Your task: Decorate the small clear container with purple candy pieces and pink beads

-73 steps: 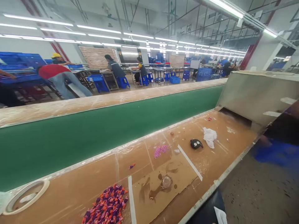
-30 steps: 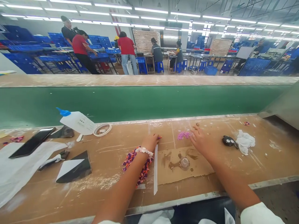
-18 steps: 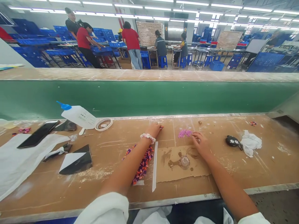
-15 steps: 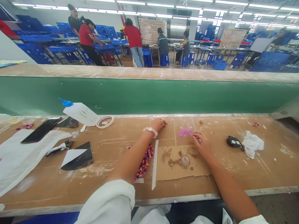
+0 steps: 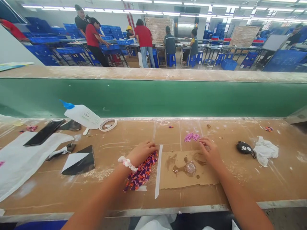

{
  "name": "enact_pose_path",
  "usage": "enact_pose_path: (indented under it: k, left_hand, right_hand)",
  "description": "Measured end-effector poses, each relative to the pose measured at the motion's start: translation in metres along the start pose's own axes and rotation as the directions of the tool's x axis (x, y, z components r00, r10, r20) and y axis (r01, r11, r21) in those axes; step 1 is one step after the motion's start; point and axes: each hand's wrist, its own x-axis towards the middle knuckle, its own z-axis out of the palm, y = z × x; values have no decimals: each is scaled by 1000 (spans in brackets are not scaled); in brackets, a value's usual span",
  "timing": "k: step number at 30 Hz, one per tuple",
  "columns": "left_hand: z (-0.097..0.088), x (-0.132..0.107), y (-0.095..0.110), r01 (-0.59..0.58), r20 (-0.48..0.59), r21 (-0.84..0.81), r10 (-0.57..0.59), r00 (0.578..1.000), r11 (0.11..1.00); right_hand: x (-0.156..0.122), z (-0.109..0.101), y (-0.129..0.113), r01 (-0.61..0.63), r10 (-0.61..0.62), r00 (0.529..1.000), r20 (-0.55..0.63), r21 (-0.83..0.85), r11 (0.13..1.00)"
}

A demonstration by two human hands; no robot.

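My left hand (image 5: 142, 152), a white scrunchie on its wrist, rests with curled fingers on the far end of a pile of small purple and orange pieces (image 5: 141, 174) on the brown bench. My right hand (image 5: 211, 152) lies palm down just right of a small heap of pink beads (image 5: 191, 137), fingers close to it; whether it pinches one is hidden. Between my hands lies a stained cardboard sheet (image 5: 206, 174) with a small clear cap (image 5: 190, 167) in a glue puddle. One stray purple piece (image 5: 170, 126) lies farther back.
A white glue bottle with blue tip (image 5: 81, 115), a tape ring (image 5: 108, 124), a phone (image 5: 44, 132), black and white sheets (image 5: 78, 162) lie left. A black toy face (image 5: 244, 148) and crumpled tissue (image 5: 265, 151) lie right. A green conveyor belt (image 5: 153, 97) runs behind; people work beyond.
My left hand pulled back from the stray piece at the far side onto the purple and orange pile. My right hand stayed by the pink beads. The camera turned left earlier.
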Motion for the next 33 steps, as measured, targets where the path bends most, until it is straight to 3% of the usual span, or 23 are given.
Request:
enact_pose_path:
  k: [3,8,10,12,14,15,16,17,18,19,21,23,25,27,33]
  left_hand:
    - [7,8,1,-4,-65,107,11,998,994]
    - [1,13,-2,-20,-128,66,29,991,998]
    - [-2,8,-4,-27,-179,-56,16,984,998]
    - [0,1,-2,-48,-266,-299,-35,963,953]
    - [10,-7,10,-70,-302,-600,-146,942,797]
    - [17,-11,19,-55,-242,-768,-210,947,638]
    - [24,-14,30,-43,-153,-904,-227,962,425]
    - [32,-16,42,-21,-66,-972,-184,981,236]
    - [40,-17,54,-10,-26,-994,-138,990,112]
    - [46,-17,64,18,14,-998,-86,996,54]
    - [58,-14,80,89,89,-995,-12,996,40]
    - [67,-10,86,147,148,-987,15,989,70]
    - [75,-5,82,163,164,-984,13,986,79]
    - [79,-4,75,163,162,-984,-28,986,69]
    - [73,-12,73,205,198,-978,-142,970,38]
  right_hand:
    - [0,3,4,-75,74,997,32,26,997]
    - [-1,6,8,-128,126,991,54,41,991]
    - [-1,7,10,-129,127,990,58,44,991]
    - [-3,9,12,-134,131,989,64,44,990]
    - [-5,11,16,-147,143,987,73,47,988]
    - [-6,12,17,-163,160,984,74,47,985]
    - [-6,13,19,-182,179,981,72,40,983]
    - [-5,13,20,-201,199,978,61,14,980]
    - [-3,13,20,-216,217,975,38,-43,976]
    - [0,11,19,-217,222,975,24,-132,967]
    - [9,8,16,-212,243,969,48,-352,912]
    - [17,5,12,-247,353,919,173,-444,861]
    - [22,3,12,-331,457,853,252,-416,847]
    - [21,4,17,-383,501,827,257,-394,835]
    - [11,5,36,-369,470,829,305,-335,867]
